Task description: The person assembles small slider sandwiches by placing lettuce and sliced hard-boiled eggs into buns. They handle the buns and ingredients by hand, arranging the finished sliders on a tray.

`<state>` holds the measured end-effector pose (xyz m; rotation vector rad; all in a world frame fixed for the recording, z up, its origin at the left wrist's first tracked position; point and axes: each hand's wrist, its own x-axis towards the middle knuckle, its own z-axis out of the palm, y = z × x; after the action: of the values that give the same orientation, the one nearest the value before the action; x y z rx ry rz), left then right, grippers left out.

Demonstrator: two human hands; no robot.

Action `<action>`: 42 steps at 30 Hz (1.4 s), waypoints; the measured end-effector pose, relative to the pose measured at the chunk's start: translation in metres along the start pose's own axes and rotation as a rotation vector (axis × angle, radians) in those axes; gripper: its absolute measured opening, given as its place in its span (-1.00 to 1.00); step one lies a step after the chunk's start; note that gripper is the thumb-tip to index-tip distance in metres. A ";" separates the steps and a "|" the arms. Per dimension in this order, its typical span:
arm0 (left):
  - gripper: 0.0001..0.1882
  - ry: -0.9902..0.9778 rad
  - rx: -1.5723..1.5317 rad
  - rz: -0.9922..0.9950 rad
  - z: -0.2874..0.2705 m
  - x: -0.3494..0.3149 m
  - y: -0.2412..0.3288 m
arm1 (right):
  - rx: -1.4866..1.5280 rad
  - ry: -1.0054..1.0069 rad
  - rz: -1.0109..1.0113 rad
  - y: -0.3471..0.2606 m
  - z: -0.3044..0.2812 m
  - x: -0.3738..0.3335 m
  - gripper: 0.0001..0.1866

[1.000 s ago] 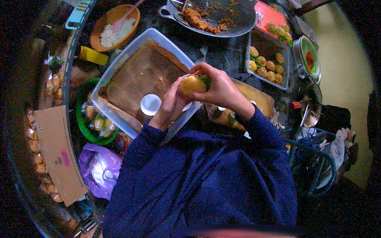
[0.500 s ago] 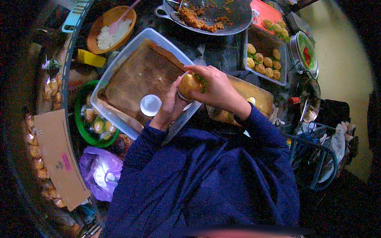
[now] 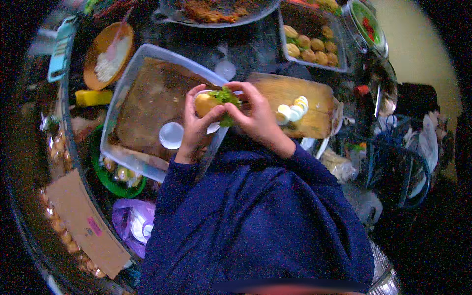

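My left hand (image 3: pixel 194 132) is closed around a small golden bun (image 3: pixel 205 104), its fingers and thumb curved about the sides. Green lettuce (image 3: pixel 227 98) sticks out of the bun's right side. The fingertips of my right hand (image 3: pixel 259 117) are closed on that lettuce. Both hands are over the near right rim of a clear plastic box (image 3: pixel 109 110) with a brown, stained bottom. Inside it lies a fluted white paper cup (image 3: pixel 171 135), and part of another white paper cup (image 3: pixel 213 128) shows below the bun.
Sliced boiled egg (image 3: pixel 295 112) lies on a wooden cutting board (image 3: pixel 314 88) to the right. Farther back are a wok (image 3: pixel 169 20) of reddish filling and a box (image 3: pixel 314 65) of filled buns. An orange bowl (image 3: pixel 91 73), a green basin (image 3: pixel 105 179) and a purple bag (image 3: pixel 123 216) stand left.
The bun has turned in my hands and moved left, showing more lettuce. My right hand has shifted from over the bun to the lettuce side. The view has moved, uncovering the egg slices.
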<state>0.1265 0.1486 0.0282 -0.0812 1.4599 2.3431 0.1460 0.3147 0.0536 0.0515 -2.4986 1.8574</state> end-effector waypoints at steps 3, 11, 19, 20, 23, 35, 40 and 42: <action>-0.34 0.031 0.060 -0.063 0.004 0.003 -0.001 | 0.003 0.089 0.018 0.008 0.008 -0.005 -0.62; -0.38 0.000 0.087 -0.074 0.004 0.003 0.001 | 0.079 0.085 0.112 0.021 0.006 0.000 -0.64; -0.35 0.037 0.135 -0.086 0.009 0.001 0.000 | 0.096 0.069 0.104 0.024 0.006 -0.003 -0.59; -0.36 0.043 0.182 -0.083 0.009 0.002 0.000 | 0.093 0.067 0.083 0.024 0.006 -0.002 -0.59; -0.39 0.002 0.365 -0.036 0.007 0.005 0.000 | 0.087 0.054 0.046 0.026 0.006 -0.001 -0.58; -0.40 0.013 0.207 -0.127 0.006 0.006 -0.002 | 0.078 0.227 0.093 0.018 -0.030 -0.033 -0.56; -0.38 0.027 0.245 -0.126 0.006 0.005 0.000 | -0.469 0.415 0.045 0.041 -0.087 -0.069 -0.71; -0.38 0.024 0.215 -0.137 0.006 0.005 -0.001 | -0.667 0.340 -0.009 0.050 -0.092 -0.078 -0.67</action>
<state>0.1230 0.1556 0.0287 -0.1475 1.6532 2.0716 0.2218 0.4184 0.0289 -0.2425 -2.6904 0.8500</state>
